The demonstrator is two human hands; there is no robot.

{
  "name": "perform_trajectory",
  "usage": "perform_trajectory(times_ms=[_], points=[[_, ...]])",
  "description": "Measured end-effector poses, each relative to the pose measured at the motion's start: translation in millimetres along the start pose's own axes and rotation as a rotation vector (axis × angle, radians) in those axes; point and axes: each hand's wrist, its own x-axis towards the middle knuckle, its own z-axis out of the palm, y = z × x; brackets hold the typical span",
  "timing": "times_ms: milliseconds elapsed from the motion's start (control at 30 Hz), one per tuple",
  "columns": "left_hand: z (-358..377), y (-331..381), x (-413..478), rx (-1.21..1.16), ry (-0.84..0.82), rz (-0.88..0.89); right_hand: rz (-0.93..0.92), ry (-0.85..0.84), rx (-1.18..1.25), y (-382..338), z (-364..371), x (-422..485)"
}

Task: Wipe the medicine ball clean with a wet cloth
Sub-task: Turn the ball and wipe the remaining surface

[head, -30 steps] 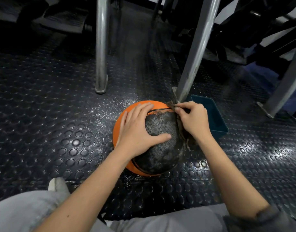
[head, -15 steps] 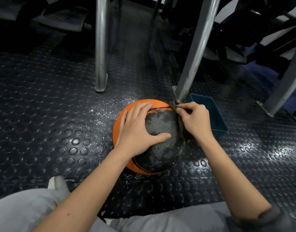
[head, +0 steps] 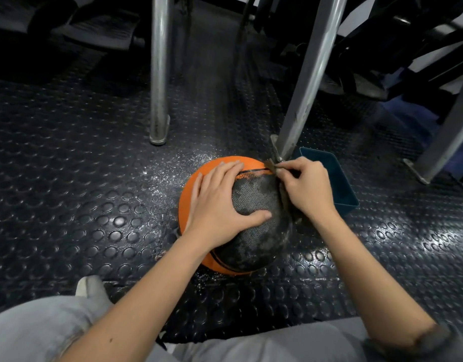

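An orange and black medicine ball (head: 254, 231) sits on the studded rubber floor in front of my knees. Its black textured panel shows pale dusty smears. My left hand (head: 220, 202) lies spread over the ball's top left, thumb stretched across the black panel. My right hand (head: 307, 188) grips a dark cloth (head: 273, 165) against the ball's upper right side. Most of the cloth is hidden under that hand; a corner sticks out at the fingertips and a strip hangs below the palm.
A blue plastic tub (head: 340, 184) stands just right of the ball, behind my right hand. A slanted metal leg (head: 303, 82) meets the floor right behind the ball, and a vertical pole (head: 158, 74) stands further left. Pale grit (head: 170, 168) dusts the floor.
My right hand with the cloth has crept slightly upward along the ball's right edge. The left hand and ball hold the same pose.
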Motion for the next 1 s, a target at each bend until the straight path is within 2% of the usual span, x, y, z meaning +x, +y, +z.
perform_trajectory(times_ms=[233, 333, 433, 500, 567, 633, 700, 800, 867, 933, 1000], points=[[0, 0, 0, -0.018, 0.004, -0.002, -0.394, 0.080, -0.085, -28, 0, -42], [0, 2, -2, -0.014, -0.002, 0.010, -0.238, 0.020, -0.132, -7, 0, -9], [-1, 3, -2, -0.011, -0.006, 0.017, -0.060, -0.036, 0.024, 2, 0, 6], [-2, 1, -1, -0.014, 0.007, 0.000, -0.106, 0.000, 0.046, -8, 3, -6], [-3, 1, 0, -0.017, 0.022, -0.005, -0.233, 0.054, 0.029, -23, 4, -26], [-2, 0, -2, -0.015, 0.013, -0.008, -0.347, 0.055, 0.005, -31, 3, -41], [-1, 1, -3, -0.025, -0.002, -0.008, -0.386, 0.032, -0.014, -28, -1, -38], [-1, 4, -3, -0.034, -0.008, 0.010, -0.229, 0.009, -0.057, -7, 0, -9], [-2, 5, -3, -0.018, -0.010, 0.018, -0.096, -0.033, 0.006, 2, 1, 7], [-2, 4, -4, -0.001, 0.001, 0.006, -0.072, -0.028, 0.072, -1, 3, 6], [-2, 3, -3, -0.007, 0.025, -0.009, -0.138, -0.002, 0.059, -15, 6, -9]])
